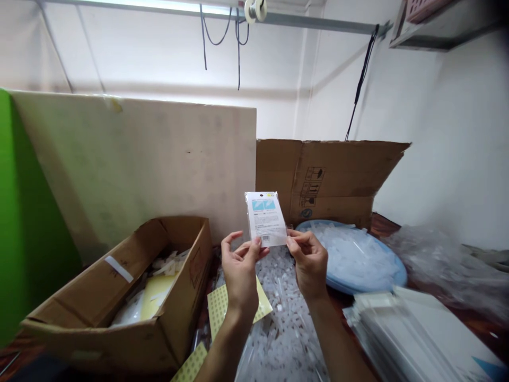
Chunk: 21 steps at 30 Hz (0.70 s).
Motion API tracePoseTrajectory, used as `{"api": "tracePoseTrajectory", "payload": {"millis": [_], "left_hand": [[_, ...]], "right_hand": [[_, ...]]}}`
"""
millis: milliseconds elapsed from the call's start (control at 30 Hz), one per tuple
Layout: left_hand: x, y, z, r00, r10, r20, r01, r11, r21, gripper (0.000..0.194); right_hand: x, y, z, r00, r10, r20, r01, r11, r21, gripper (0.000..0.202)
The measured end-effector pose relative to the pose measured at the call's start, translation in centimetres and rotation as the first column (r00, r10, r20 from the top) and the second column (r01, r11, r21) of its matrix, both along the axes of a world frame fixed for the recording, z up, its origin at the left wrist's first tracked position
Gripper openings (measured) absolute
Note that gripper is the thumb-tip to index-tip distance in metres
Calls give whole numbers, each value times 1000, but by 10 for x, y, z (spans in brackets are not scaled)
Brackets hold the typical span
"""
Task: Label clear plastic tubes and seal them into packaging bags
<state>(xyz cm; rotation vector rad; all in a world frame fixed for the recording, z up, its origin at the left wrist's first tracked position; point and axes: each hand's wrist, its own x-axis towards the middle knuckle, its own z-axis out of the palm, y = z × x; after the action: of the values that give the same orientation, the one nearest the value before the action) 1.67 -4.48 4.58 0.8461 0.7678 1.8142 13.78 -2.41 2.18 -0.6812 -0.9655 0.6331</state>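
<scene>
Held up in front of me is a small clear plastic packet (265, 217) with a white printed card inside, showing blue pictures, lines of text and a hang hole at the top. My left hand (242, 260) pinches its lower left edge between thumb and fingers. At the lower right corner, my right hand (309, 257) grips the packet with thumb and forefinger. Beneath both hands lies a large clear plastic bag (278, 307) full of small whitish pieces. A yellow sticker sheet (218, 307) with rows of dots is partly hidden behind my left forearm.
An open cardboard box (167, 339) with plastic pieces stands on the left. To the right are a blue basin (401, 273) of translucent packets and a stack of white cards (441, 323). Crumpled clear plastic (437, 260) lies farther right. A cardboard panel (338, 175) stands behind.
</scene>
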Motion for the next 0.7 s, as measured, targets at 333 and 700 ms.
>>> {"api": "tracePoseTrajectory", "payload": {"millis": [333, 700], "left_hand": [[-7, 6, 2, 986, -142, -89, 142, 990, -6, 35], [-27, 11, 8, 964, -237, -118, 231, 971, -65, 36]], "right_hand": [[4, 1, -4, 996, 3, 90, -7, 999, 45, 17], [12, -5, 4, 986, 111, 123, -116, 993, 33, 14]]}}
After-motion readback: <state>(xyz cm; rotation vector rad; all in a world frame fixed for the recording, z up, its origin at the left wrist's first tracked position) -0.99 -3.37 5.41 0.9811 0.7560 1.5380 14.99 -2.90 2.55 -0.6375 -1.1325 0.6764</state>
